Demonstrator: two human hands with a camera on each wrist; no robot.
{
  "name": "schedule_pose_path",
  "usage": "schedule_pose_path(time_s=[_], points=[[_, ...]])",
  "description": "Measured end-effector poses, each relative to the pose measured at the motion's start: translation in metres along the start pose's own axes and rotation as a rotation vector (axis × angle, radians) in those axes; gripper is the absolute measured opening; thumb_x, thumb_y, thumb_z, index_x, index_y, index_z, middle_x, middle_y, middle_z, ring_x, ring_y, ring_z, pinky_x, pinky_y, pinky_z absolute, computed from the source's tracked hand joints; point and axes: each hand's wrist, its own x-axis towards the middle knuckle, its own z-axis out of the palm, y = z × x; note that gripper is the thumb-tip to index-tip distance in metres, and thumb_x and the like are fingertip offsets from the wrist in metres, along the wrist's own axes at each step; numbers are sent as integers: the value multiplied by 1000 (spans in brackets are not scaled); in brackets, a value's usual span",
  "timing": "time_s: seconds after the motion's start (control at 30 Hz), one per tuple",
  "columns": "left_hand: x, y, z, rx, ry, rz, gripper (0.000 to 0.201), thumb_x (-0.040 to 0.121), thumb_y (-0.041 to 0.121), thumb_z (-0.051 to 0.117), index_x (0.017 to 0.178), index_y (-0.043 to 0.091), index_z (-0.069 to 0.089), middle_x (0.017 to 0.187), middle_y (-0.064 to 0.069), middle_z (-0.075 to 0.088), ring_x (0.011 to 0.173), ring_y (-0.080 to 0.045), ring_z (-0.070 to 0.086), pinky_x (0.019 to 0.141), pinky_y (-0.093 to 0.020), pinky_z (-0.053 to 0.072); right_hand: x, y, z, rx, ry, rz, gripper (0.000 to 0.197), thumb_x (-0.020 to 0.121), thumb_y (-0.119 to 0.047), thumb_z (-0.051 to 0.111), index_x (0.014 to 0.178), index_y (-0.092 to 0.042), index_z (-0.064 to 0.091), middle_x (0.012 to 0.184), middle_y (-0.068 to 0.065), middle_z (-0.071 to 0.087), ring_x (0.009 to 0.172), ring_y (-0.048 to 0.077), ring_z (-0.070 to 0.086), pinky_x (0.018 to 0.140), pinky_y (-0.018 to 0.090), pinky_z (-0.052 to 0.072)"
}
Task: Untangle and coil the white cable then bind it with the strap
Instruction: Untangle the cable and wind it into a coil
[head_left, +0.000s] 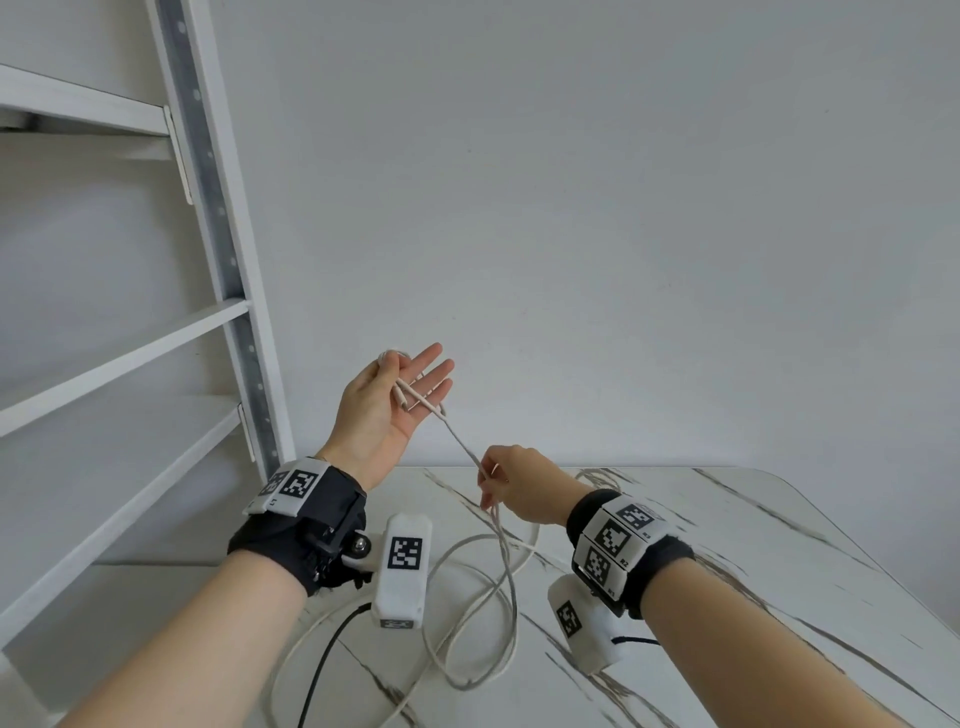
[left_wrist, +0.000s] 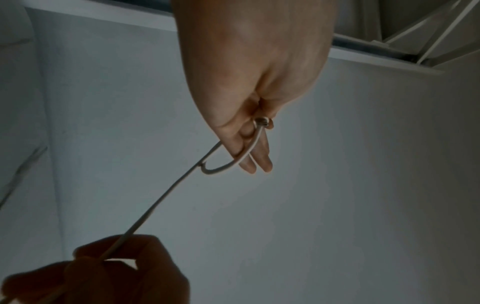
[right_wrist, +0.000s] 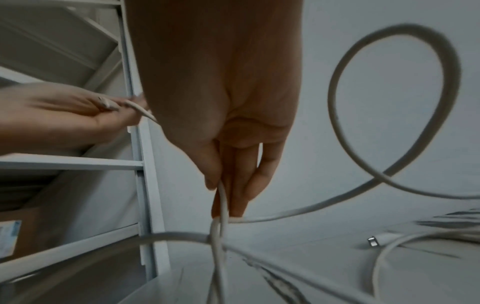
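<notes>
My left hand (head_left: 384, 415) is raised above the table's far edge, palm toward me and fingers straight. The white cable (head_left: 461, 441) loops over its fingers, one end lying across the palm, and the thumb pins it there; in the left wrist view the cable (left_wrist: 166, 195) curls round the fingers (left_wrist: 249, 164). A short taut stretch runs down to my right hand (head_left: 511, 483), lower and to the right, which pinches two strands between thumb and fingers (right_wrist: 221, 176). The remaining cable lies in loose crossing loops (head_left: 467, 597) on the table. I cannot make out a strap.
The marble-patterned table (head_left: 727, 545) reaches from the centre to the right. A white metal shelf rack (head_left: 228, 234) stands close on the left against a plain wall. A cable connector (right_wrist: 372, 241) lies on the table. A black cord (head_left: 322, 670) hangs from my left wrist camera.
</notes>
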Motion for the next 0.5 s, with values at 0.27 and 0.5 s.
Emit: schedule_pose_path(time_s=[0.27, 0.5], points=[[2, 36, 26, -72, -53, 78, 32, 102, 20, 38, 77, 6, 54, 115, -19, 68, 98, -31, 70, 79, -38, 58, 18, -11, -48, -131, 211, -2, 17, 91, -11, 55, 98, -5, 69, 96, 13, 70, 83, 28, 66, 81, 35, 54], [8, 45, 24, 83, -27, 178, 17, 101, 20, 40, 96, 7, 50, 125, -14, 60, 99, -31, 69, 86, -38, 57, 14, -22, -51, -448, 291, -159, 32, 99, -13, 39, 122, -20, 59, 109, 6, 63, 93, 30, 62, 76, 37, 50]])
